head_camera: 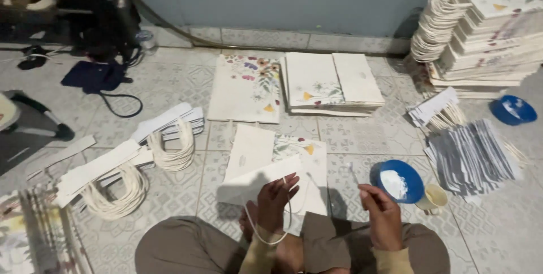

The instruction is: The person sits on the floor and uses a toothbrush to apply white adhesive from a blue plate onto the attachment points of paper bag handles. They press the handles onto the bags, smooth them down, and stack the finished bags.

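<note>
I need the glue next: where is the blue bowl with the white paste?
In the head view, the blue bowl sits on the tiled floor just beyond the right hand, beside a small cream cup.

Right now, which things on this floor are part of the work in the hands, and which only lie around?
In use:
left hand holding white card strip with cord handle
right hand
blue bowl of white paste
flat paper bag

Lying about:
dark cloth
beige cup
second blue bowl
</note>
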